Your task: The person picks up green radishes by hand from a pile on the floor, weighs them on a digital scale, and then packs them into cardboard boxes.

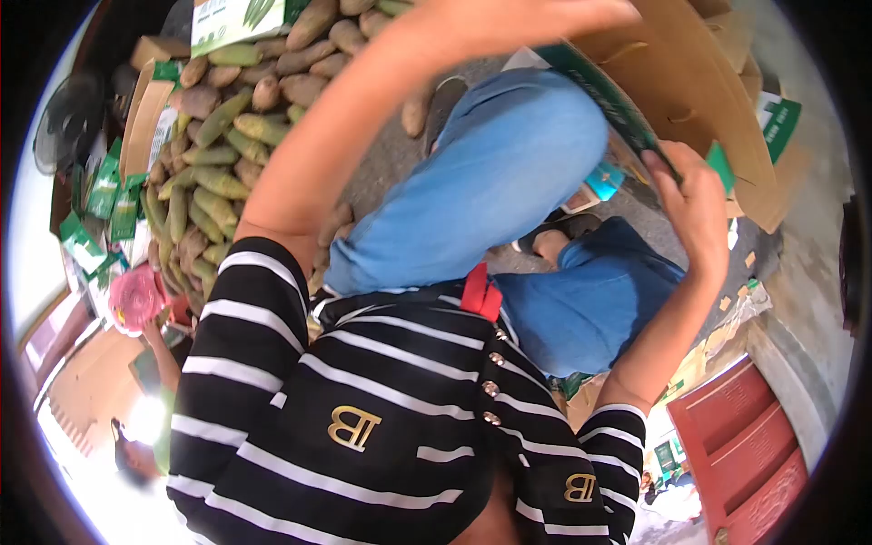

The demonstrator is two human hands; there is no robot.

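An open brown cardboard box (686, 82) with a green printed edge stands beyond my knees at the upper right. My right hand (695, 195) grips the edge of its green flap, thumb on the near side. My left hand (568, 18) is raised at the top of the view, over the box's far left part; motion smears its fingers, so what it holds, if anything, is unclear. Blue jeans (490, 173) cover my bent legs, between the box and my striped top.
Many brown and green oblong vegetables (218, 186) are piled on the floor at the left. Near them are green-and-white cartons (100, 204) and a dark fan (68, 123). Another person's arm (162, 359) is by a pink object (136, 300). A red door (740, 454) stands lower right.
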